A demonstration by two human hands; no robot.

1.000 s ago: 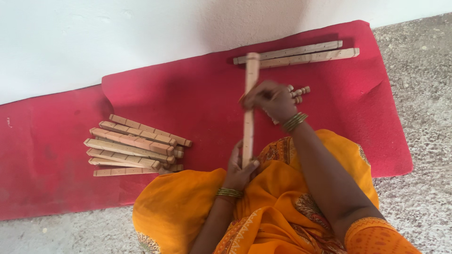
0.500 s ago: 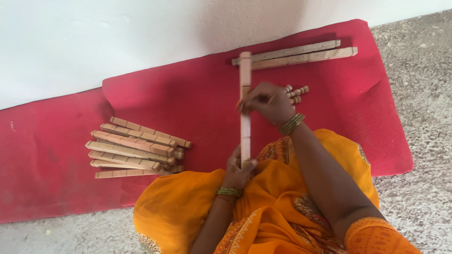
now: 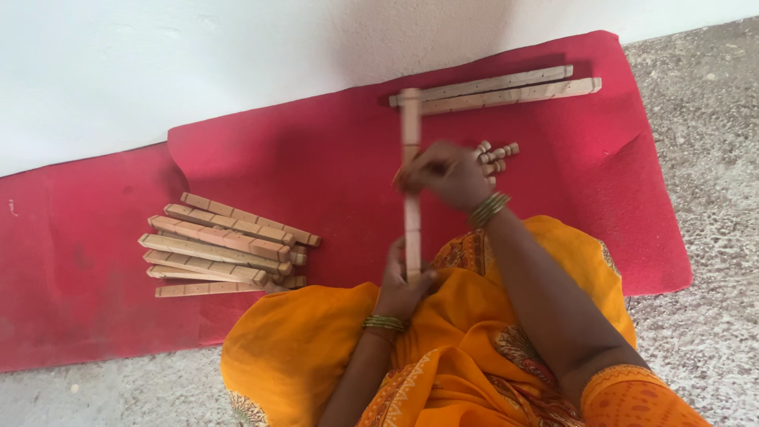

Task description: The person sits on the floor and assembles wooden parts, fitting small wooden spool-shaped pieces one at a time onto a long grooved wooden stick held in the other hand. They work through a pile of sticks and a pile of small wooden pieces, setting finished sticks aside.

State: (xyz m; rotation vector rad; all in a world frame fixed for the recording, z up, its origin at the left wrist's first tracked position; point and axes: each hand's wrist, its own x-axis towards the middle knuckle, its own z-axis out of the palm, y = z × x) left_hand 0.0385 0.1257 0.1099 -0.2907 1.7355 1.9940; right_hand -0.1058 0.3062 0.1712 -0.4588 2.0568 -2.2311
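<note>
Gripping a wooden slat (image 3: 410,119) over the red mat (image 3: 332,158), the left hand (image 3: 402,285) clasps its 6 o'clock end while the right hand (image 3: 447,174) pinches mid-length; it looks stiff, light, best held at both points.

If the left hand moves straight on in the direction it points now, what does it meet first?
The left hand points up along the wooden bar it holds. Going straight on, it would probably meet the right hand first, which grips the same bar higher up.
</note>
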